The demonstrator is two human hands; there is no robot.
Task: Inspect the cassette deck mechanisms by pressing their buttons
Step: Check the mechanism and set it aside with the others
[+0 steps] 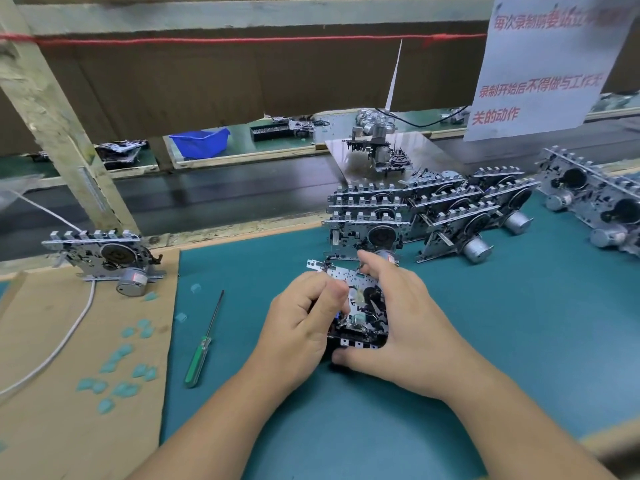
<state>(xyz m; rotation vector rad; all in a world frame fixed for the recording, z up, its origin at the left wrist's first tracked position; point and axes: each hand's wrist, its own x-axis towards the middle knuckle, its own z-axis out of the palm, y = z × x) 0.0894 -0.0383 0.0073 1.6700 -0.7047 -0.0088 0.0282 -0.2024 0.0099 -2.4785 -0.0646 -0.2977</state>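
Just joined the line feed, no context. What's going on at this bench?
A person is checking a cassette deck mechanism over the teal mat. Both hands grip it: the left hand curled on its left side, the right hand wrapped round the right, thumb at the near edge. More mechanisms are stacked behind, one sits apart on cardboard, and a green-handled screwdriver lies unused.

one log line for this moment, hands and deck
stage: inspecting | left hand: grips cassette deck mechanism | right hand: grips same mechanism, thumb at near edge | screwdriver: idle on mat
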